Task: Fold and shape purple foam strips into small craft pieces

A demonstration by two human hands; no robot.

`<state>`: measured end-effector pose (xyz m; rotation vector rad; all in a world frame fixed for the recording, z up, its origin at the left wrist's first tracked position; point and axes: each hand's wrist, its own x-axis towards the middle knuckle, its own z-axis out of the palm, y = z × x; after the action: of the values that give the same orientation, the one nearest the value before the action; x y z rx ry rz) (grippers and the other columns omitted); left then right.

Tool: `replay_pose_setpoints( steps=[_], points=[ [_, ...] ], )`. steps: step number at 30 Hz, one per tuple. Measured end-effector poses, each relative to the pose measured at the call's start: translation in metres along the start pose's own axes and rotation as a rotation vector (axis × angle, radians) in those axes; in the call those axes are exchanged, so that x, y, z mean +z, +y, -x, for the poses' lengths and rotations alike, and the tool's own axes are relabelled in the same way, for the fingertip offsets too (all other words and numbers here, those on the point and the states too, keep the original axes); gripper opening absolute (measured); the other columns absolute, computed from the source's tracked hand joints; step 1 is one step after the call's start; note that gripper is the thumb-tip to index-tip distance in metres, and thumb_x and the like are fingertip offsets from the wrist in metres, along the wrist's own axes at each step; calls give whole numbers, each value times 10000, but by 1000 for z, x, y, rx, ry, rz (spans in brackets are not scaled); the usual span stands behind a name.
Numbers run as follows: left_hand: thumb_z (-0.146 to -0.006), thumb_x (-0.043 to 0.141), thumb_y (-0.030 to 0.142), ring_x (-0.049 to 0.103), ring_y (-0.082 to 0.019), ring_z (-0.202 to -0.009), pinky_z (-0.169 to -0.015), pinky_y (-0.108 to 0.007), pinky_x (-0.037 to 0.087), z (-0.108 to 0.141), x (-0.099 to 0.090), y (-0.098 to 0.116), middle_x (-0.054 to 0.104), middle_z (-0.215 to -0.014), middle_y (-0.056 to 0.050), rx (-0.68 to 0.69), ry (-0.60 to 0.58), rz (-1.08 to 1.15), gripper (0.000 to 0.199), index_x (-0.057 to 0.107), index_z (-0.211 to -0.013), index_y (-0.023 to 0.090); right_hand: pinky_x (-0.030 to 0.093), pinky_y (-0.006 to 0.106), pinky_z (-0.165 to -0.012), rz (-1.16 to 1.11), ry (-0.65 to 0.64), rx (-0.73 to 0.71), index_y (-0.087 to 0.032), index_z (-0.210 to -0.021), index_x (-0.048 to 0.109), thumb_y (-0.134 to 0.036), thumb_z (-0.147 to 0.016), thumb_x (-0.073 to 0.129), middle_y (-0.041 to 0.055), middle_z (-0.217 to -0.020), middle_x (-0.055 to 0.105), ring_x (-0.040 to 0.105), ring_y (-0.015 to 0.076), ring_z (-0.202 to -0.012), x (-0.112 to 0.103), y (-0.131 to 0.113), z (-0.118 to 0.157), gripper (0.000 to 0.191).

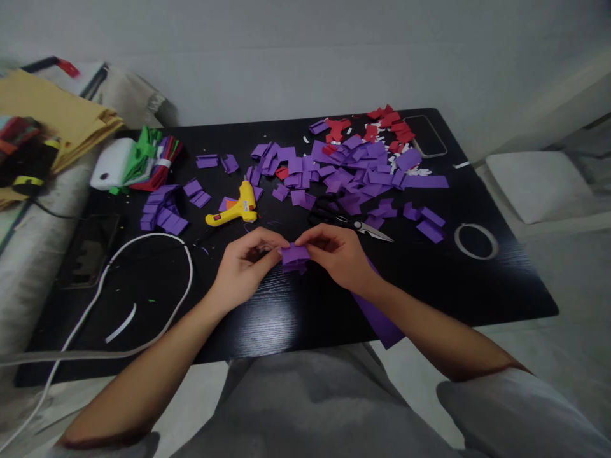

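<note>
Near the front middle of the black table, a small folded purple paper piece [296,255] is held between both hands. My left hand [249,264] pinches its left edge with thumb and forefinger. On the opposite edge, my right hand [337,254] has a similar pinch. Black-handled scissors [373,230] lie just behind my right hand, blades pointing right. A yellow glue gun [233,207] rests behind my left hand. Under my right forearm a long purple paper strip [379,318] reaches past the table's front edge.
Purple paper pieces [358,168] and red scraps [391,121] cover the back of the black table [501,286]. A tape ring [476,242] lies right. At left are a white cable [191,267], a dark phone [90,248] and bundled coloured paper [143,159].
</note>
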<state>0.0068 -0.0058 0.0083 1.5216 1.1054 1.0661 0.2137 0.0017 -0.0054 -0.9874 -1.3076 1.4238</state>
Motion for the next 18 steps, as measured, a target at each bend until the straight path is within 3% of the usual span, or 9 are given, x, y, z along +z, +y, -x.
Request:
replay_pose_setpoints(
  steps=[6,11,14,18],
  points=[
    [-900,725,233,685,-146,-749,-700,-262,542,1,-2,-1,771,-854,-21,-1,12,-22,57,770,-913,200,582,322,-849,32,-8,36,-244,-895,843,-206,-860,704,9,-925,832,751,176,-894,-2,-9,3,148],
    [-961,665,216,735,-178,-929,-875,-307,577,4,-4,-2,796,-988,-39,102,-25,-169,97,759,-980,208,614,340,-855,32,16,40,-230,-894,800,-320,-824,839,15,-906,816,754,186,-872,2,-10,6,121],
    [-983,651,232,729,-176,-940,-883,-307,576,6,-5,-2,785,-1002,-41,153,-42,-199,94,738,-1007,208,630,333,-850,-16,46,26,-228,-897,743,-318,-783,894,9,-905,800,753,172,-847,5,-6,7,210],
    [-932,753,317,725,-177,-891,-849,-303,589,6,-1,-1,776,-969,-33,126,35,-192,170,715,-1057,207,638,350,-906,-19,58,10,-232,-937,717,-352,-800,896,21,-964,805,769,180,-912,7,-5,9,255]
  ],
)
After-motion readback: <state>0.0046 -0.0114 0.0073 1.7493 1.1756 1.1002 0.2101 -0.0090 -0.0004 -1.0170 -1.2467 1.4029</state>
